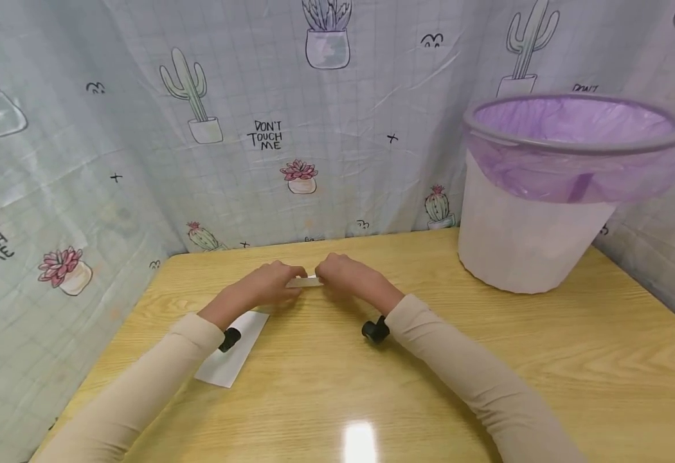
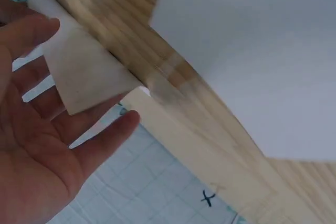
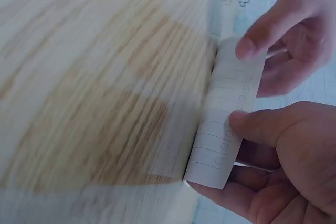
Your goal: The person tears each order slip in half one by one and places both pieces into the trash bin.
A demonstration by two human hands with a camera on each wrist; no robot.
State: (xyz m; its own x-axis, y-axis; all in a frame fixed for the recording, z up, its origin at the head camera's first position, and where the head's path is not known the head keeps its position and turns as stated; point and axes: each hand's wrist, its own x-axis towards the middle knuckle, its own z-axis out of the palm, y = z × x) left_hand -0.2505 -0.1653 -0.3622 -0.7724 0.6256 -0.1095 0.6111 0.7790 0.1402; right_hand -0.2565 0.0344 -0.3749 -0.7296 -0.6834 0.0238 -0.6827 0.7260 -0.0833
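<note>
Both hands hold one white strip of paper (image 1: 305,281) just above the far part of the wooden table. In the right wrist view the paper (image 3: 212,135) shows thin cross lines and faint printed marks near one edge. My left hand (image 1: 276,283) pinches one end, its thumb on top and fingers behind. My right hand (image 1: 343,275) pinches the other end the same way, close to the left. A second white sheet of paper (image 1: 233,354) lies flat under my left wrist; its corner side shows large in the left wrist view (image 2: 252,61).
A white bin (image 1: 522,238) with a purple liner (image 1: 575,170) stands at the right rear of the wooden table (image 1: 314,386). A cactus-print curtain (image 1: 227,161) hangs behind and at the sides. Black wrist cameras (image 1: 375,330) sit under both forearms.
</note>
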